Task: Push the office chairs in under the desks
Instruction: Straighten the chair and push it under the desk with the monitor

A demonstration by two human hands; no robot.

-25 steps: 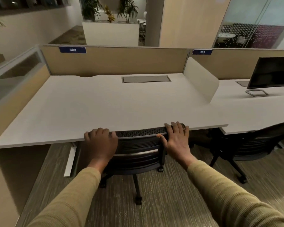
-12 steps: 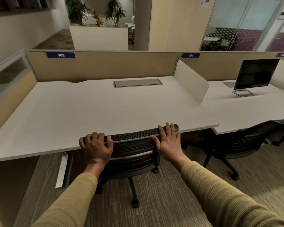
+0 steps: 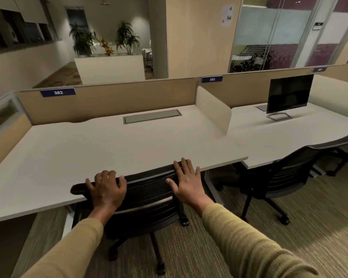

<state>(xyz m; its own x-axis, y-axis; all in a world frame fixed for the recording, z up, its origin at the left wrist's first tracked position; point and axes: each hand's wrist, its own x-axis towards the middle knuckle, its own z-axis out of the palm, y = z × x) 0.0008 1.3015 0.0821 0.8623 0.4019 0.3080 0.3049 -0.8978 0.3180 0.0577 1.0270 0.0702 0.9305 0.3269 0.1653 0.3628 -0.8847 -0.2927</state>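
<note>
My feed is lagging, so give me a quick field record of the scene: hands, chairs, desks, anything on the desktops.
left hand: fingers curled over the top of the near chair's backrest
right hand: open, flat on the backrest top
near chair: at desk 382, backrest top at the desk edge
second chair: at desk 383, seat partly under it
monitor: dark, on desk 383
divider: upright between the desks
desk 382 top: only a shut cable hatch
</note>
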